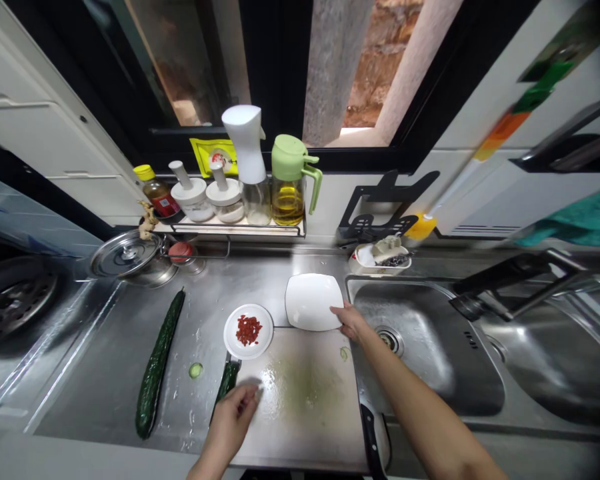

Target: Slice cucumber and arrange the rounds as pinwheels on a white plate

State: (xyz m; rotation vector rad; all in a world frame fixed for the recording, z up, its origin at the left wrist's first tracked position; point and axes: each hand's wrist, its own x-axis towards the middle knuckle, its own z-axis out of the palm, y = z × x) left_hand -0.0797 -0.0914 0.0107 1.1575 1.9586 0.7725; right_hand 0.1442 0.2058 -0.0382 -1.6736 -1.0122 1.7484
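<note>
My right hand (349, 320) grips the right edge of a square white plate (313, 302), which is at the back edge of the cutting board (305, 427). The plate's surface is bare. Over the board's left side, my left hand (234, 417) has its fingers curled together; whether anything small is between them cannot be seen. Beside it, a piece of cucumber (228, 379) lies along the board's left edge, partly hidden by the hand. Wet greenish marks cover the board. A round white plate (234, 337) with red dried berries (249, 330) sits at the board's back left corner.
A whole cucumber (161, 363) and a cucumber slice (195, 370) lie on the steel counter at left. A black-handled knife (373, 440) rests by the board's right edge. The sink (430, 347) is at right. Seasoning jars and an oil jug (287, 190) stand on a rack behind.
</note>
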